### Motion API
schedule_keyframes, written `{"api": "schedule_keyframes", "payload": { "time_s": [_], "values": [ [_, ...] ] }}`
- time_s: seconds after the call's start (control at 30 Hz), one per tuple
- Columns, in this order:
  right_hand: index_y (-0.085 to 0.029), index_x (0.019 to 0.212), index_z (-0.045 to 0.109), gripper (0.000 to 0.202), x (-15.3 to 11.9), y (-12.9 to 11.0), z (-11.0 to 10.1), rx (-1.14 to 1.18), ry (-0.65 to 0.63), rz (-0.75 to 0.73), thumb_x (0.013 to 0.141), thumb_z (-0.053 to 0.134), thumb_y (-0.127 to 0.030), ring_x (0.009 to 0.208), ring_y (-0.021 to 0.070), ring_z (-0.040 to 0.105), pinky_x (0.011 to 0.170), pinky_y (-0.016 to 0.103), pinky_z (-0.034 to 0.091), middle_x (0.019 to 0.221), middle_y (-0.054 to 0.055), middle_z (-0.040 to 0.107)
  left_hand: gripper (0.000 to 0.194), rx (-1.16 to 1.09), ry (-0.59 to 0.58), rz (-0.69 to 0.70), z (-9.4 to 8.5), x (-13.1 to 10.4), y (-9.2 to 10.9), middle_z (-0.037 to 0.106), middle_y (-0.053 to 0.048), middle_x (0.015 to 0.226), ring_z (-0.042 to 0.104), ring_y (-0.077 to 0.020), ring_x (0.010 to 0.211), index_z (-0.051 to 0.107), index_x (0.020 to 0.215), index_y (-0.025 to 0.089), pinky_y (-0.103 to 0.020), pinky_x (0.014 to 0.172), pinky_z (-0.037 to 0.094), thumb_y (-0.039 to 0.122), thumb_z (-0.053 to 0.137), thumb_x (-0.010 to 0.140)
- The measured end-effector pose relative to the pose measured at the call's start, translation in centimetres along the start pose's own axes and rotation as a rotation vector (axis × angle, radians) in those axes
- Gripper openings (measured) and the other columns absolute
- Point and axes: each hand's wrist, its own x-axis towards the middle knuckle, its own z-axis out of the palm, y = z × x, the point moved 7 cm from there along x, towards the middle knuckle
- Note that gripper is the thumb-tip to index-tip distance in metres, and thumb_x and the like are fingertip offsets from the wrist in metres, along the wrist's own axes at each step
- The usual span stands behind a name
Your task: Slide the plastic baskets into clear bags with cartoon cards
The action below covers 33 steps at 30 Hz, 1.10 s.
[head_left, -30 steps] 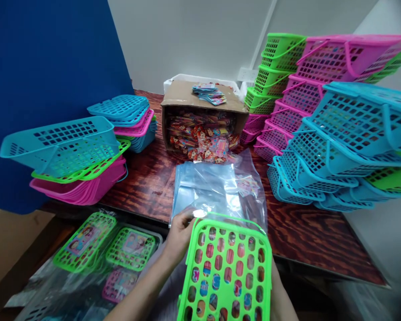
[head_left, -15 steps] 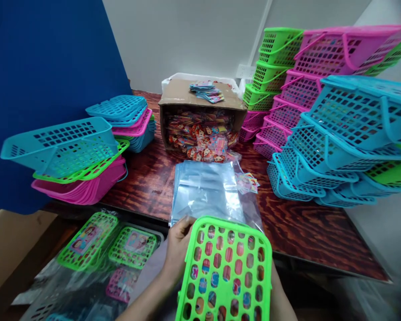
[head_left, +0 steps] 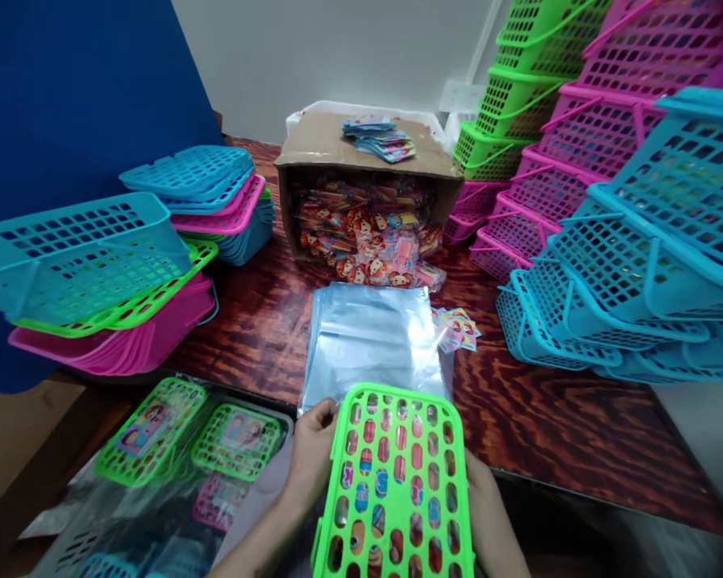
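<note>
A green lidded basket (head_left: 398,474) with colourful packets showing through its holes is in front of me, near the table's front edge. My left hand (head_left: 314,445) grips its left side, fingers curled near the top corner. At its right side is my right hand (head_left: 488,506), its fingers hidden behind the basket. Just beyond the basket lies a stack of clear plastic bags (head_left: 373,333). Small picture cards (head_left: 461,327) rest at the right edge of the bags.
An open carton (head_left: 370,160) of packets stands behind the bags, cards (head_left: 379,138) on top. Empty baskets and lids (head_left: 96,257) are stacked left. Tall piles of filled baskets (head_left: 602,249) rise at right. Bagged green baskets (head_left: 153,429) lie lower left.
The view has moved nearer the table. The clear bag that trailed behind the green basket, over the right of the stack, no longer shows there. My right hand shows more beside the basket.
</note>
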Motion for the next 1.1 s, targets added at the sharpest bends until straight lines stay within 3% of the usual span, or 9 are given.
{"api": "schedule_keyframes", "payload": {
  "time_s": [0.17,0.27,0.37,0.43,0.53,0.63,0.73,0.93,1.1],
  "values": [
    [-0.023,0.119,0.063,0.041,0.4,-1.0,-1.0,-0.194,0.032,-0.164,0.083,0.062,-0.043,0.102,0.027,0.067,0.083,0.033,0.054,0.116,0.009,0.072,0.025,0.213,-0.021,0.043,-0.4,-0.3,0.4,0.057,0.003,0.057,0.05,-0.0135,0.059,0.062,0.063,0.016,-0.021,0.053,0.035,0.039,0.071,0.067],
    [-0.025,0.121,0.062,0.039,0.2,-2.6,-1.7,-0.2,0.149,-0.301,0.09,0.057,-0.046,0.11,0.024,0.063,0.092,0.031,0.051,0.125,0.008,0.065,0.025,0.53,-0.066,0.169,-0.1,-0.1,2.2,0.055,0.003,0.057,0.049,-0.0138,0.059,0.056,0.059,0.017,-0.022,0.054,0.03,0.034,0.063,0.076],
    [-0.026,0.116,0.065,0.03,0.7,-3.6,-1.2,-0.265,0.089,-0.405,0.093,0.056,-0.042,0.113,0.0218,0.06,0.092,0.028,0.049,0.126,0.006,0.062,0.018,0.876,0.008,0.322,-0.3,0.1,4.0,0.055,0.003,0.061,0.048,-0.014,0.058,0.056,0.067,0.019,-0.024,0.056,0.029,0.027,0.058,0.083],
    [-0.026,0.115,0.066,0.027,1.3,-3.6,-0.8,-0.271,0.011,-0.415,0.093,0.055,-0.039,0.112,0.0213,0.059,0.087,0.026,0.05,0.125,0.006,0.061,0.011,0.964,0.097,0.467,-0.5,0.0,5.3,0.062,-0.002,0.082,0.055,-0.0159,0.065,0.061,0.093,0.019,-0.025,0.06,0.036,0.025,0.056,0.086],
    [-0.03,0.123,0.063,0.032,1.9,-3.6,-0.6,-0.294,-0.029,-0.426,0.091,0.056,-0.03,0.112,0.0209,0.059,0.087,0.028,0.051,0.124,0.005,0.058,0.044,0.965,0.095,0.795,0.3,-0.7,7.0,0.057,-0.013,0.123,0.062,-0.0218,0.093,0.05,0.133,0.018,-0.031,0.076,0.047,0.023,0.057,0.089],
    [-0.033,0.126,0.062,0.038,2.1,-4.5,-0.6,-0.437,0.028,-0.489,0.09,0.056,-0.025,0.117,0.0221,0.056,0.095,0.033,0.047,0.126,0.004,0.052,0.036,0.987,-0.034,1.021,1.4,-0.9,7.8,0.059,-0.011,0.117,0.059,-0.025,0.102,0.056,0.127,0.02,-0.035,0.085,0.048,0.023,0.059,0.091],
    [-0.032,0.117,0.067,0.031,2.3,-5.9,-0.6,-0.596,0.051,-0.566,0.092,0.052,-0.024,0.12,0.0247,0.052,0.099,0.039,0.043,0.127,0.005,0.051,0.02,1.048,-0.148,1.02,1.8,0.0,8.2,0.063,-0.008,0.104,0.059,-0.0231,0.094,0.061,0.114,0.018,-0.033,0.08,0.048,0.019,0.054,0.095],
    [-0.026,0.112,0.064,0.029,4.0,-6.7,-0.2,-0.723,-0.156,-0.527,0.088,0.051,-0.019,0.111,0.0244,0.053,0.094,0.039,0.042,0.114,0.006,0.057,0.018,1.114,-0.19,1.017,1.9,1.2,8.9,0.064,-0.006,0.09,0.06,-0.0202,0.083,0.064,0.102,0.017,-0.031,0.074,0.047,0.017,0.046,0.1],
    [-0.022,0.082,0.063,0.017,4.4,-7.0,-0.7,-0.664,0.01,-0.515,0.091,0.05,-0.03,0.084,0.022,0.057,0.075,0.035,0.041,0.087,0.003,0.059,0.018,0.991,-0.158,1.022,1.7,1.3,9.1,0.064,-0.005,0.088,0.061,-0.0173,0.081,0.064,0.1,0.016,-0.029,0.073,0.046,0.019,0.046,0.101]
  ]
}}
